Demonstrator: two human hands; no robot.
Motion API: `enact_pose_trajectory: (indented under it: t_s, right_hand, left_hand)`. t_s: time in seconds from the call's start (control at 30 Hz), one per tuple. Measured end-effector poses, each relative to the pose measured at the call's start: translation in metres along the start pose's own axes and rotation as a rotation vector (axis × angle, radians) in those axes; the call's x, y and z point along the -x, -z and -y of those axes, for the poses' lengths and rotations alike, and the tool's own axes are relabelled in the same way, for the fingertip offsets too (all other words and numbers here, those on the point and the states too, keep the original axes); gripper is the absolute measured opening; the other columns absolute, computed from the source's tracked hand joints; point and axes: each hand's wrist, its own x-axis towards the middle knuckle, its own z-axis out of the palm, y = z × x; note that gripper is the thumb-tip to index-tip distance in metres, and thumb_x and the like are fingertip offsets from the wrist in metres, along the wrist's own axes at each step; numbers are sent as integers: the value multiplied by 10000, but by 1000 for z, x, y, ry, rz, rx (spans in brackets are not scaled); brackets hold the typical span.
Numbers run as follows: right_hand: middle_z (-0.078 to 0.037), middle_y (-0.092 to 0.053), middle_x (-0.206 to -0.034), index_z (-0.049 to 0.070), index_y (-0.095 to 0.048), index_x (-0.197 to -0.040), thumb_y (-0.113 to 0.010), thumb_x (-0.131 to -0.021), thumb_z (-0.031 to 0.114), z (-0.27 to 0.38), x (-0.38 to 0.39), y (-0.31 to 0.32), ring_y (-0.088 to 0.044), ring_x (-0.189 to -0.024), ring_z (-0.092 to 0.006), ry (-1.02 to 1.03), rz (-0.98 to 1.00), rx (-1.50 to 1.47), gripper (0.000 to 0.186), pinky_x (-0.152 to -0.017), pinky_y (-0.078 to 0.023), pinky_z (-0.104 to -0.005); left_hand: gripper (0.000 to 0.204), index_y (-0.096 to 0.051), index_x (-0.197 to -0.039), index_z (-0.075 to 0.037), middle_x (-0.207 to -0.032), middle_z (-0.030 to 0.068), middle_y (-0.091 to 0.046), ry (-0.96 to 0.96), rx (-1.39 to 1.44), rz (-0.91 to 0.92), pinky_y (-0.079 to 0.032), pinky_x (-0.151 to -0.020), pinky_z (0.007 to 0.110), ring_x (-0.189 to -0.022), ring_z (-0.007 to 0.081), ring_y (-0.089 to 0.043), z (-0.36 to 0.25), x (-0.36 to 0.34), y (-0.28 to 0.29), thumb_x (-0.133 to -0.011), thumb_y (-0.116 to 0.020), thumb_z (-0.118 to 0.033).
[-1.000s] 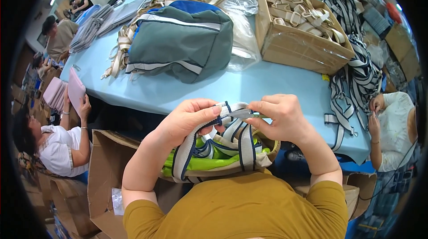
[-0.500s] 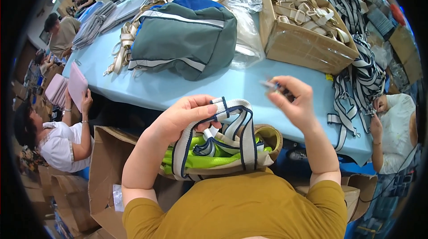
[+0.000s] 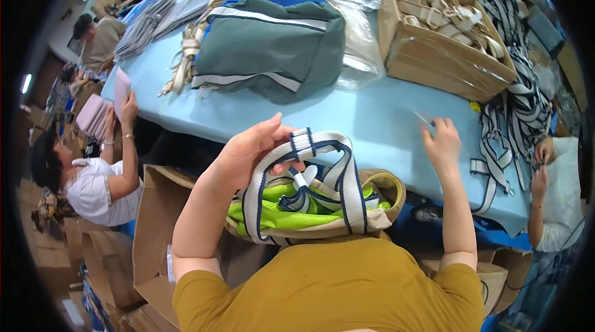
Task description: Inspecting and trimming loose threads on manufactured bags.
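Against my front sits a beige bag with a lime-green lining [image 3: 263, 213], its mouth facing up. A white webbing strap with navy edges [image 3: 354, 199] loops up from it. My left hand [image 3: 251, 149] is at the top of this loop, its fingers curled under the strap beside a folded, stitched section and its thumb lifted off. A small white tag [image 3: 305, 177] shows inside the loop. Over the table's near right part, my right hand [image 3: 442, 145] has its fingers closed on a small pointed metal tool [image 3: 424, 119], which looks like thread snips; its handles are mostly hidden.
On the light-blue table [image 3: 378, 127] lie a green-grey bag [image 3: 269, 47] and beige straps. A cardboard box [image 3: 449, 59] of beige straps stands right of it. Striped straps [image 3: 524, 109] hang at the right edge. Co-workers sit left and right; an open carton [image 3: 155, 233] stands at my left.
My right hand has moved right and down to the tabletop with the pointed tool. My left thumb has lifted off the strap. The view has shifted slightly.
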Motion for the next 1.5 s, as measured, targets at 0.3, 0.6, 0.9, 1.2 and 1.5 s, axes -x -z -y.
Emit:
enact_pose_trajectory:
  t_s: [0.3, 0.6, 0.9, 1.2, 1.5]
  right_hand:
    - [-177, -497, -1099, 16, -547, -1061, -639, -731, 165, 29, -3, 25, -494, -1027, -314, 104, 89, -207, 374, -863, -418, -371]
    - [-192, -454, -1178, 27, -468, -1172, -653, -727, 282, 174, -10, 55, -456, -1087, -335, 723, 463, -825, 545, -915, -377, -385]
    - [-105, -572, -719, 20, -552, -938, -637, -772, 167, 187, -4, 43, -533, -631, -180, 503, 728, -926, 237, -586, -426, -291]
    - [-74, -569, -711, 17, -540, -948, -625, -787, 145, 186, -13, 41, -526, -638, -153, 626, 665, -855, 222, -586, -425, -279]
    - [-53, -568, -1018, 33, -521, -1131, -539, -866, 263, 118, -50, 99, -521, -973, -122, 284, 551, -994, 352, -858, -402, -267]
  left_hand:
    - [334, -584, -1061, -32, -891, 76, -606, -474, -697, -194, -449, -599, 223, -695, 116, -554, 11, 15, -24, -737, -573, 51]
    - [448, -500, -937, -56, -809, 96, -579, -1418, -1309, -541, -468, -563, 304, -652, 245, -560, 20, 20, -17, -552, -632, 130]
    - [439, -470, -1090, -10, -784, 85, -559, -599, -942, -415, -454, -615, 257, -679, 135, -545, 7, 49, -28, -659, -543, 21]
    - [334, -607, -899, 7, -762, 17, -606, 48, -731, 206, -438, -616, 208, -687, 65, -550, -39, 17, -12, -841, -588, -321]
    - [403, -507, -1049, 65, -586, -5, -479, -1008, -756, -588, -265, -434, 161, -429, 24, -343, -120, 119, -71, -916, -439, -310]
